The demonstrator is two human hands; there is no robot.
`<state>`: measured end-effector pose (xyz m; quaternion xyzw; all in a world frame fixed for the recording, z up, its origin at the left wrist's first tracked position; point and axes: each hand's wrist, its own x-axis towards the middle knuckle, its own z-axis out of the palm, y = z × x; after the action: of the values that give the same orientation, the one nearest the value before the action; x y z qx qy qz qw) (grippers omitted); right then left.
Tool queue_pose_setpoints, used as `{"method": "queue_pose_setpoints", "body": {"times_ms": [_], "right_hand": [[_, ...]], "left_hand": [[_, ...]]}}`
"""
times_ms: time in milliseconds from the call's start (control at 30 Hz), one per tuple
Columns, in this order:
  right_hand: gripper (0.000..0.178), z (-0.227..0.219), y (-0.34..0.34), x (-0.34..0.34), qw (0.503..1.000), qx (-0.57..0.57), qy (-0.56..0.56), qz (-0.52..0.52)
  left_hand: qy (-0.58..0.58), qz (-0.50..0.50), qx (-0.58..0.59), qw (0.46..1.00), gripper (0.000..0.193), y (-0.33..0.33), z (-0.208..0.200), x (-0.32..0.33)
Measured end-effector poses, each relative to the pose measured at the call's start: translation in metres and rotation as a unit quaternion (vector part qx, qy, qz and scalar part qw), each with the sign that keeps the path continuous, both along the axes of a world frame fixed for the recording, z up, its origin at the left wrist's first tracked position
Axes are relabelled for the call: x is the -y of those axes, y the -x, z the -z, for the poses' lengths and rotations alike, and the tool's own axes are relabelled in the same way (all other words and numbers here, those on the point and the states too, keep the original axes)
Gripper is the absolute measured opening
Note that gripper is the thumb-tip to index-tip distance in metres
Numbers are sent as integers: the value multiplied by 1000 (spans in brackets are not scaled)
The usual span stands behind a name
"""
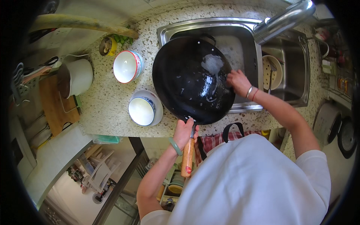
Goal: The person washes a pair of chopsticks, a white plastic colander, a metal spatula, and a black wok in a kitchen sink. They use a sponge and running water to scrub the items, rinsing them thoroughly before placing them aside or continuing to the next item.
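A large black wok (187, 75) tilts over the left basin of the sink, its inside wet with foam and suds. My left hand (184, 134) is closed round the wok's handle, where the metal neck meets the wooden grip (188, 159). My right hand (239, 82) lies against the wok's right inner wall with its fingers curled. What those fingers hold, if anything, is hidden. Left of the wok stand a red-rimmed bowl (126, 66) and some blue-rimmed bowls (142, 110), which seem stacked.
The steel sink (240, 108) has suds in its left basin; a cream strainer (275, 63) with a metal utensil sits in the right one. A thick faucet (283, 22) reaches over the divider. A white pot (80, 77) and a wooden board (56, 105) stand at the far left.
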<state>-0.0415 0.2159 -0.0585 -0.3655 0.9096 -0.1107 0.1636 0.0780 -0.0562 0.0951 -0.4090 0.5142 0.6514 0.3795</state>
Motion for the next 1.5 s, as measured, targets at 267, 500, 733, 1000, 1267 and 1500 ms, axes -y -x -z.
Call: {"method": "queue_pose_setpoints", "body": {"times_ms": [267, 500, 733, 1000, 1267, 1500], "right_hand": [[14, -6, -12, 5, 987, 119, 108, -13], [21, -27, -46, 24, 955, 238, 175, -23], [20, 1, 10, 5, 1000, 10, 5, 2], [18, -17, -35, 22, 975, 168, 144, 1], [13, -22, -52, 30, 961, 197, 193, 19], [22, 8, 6, 6, 995, 42, 63, 61]], "left_hand": [[-6, 6, -10, 1000, 22, -2, 5, 3], [8, 5, -1, 1000, 21, 3, 3, 1], [5, -16, -11, 1000, 26, 4, 2, -4], [5, 7, -1, 1000, 25, -1, 2, 3], [4, 10, 2, 1000, 25, 1, 4, 2], [-6, -7, -4, 1000, 25, 2, 2, -3]]}}
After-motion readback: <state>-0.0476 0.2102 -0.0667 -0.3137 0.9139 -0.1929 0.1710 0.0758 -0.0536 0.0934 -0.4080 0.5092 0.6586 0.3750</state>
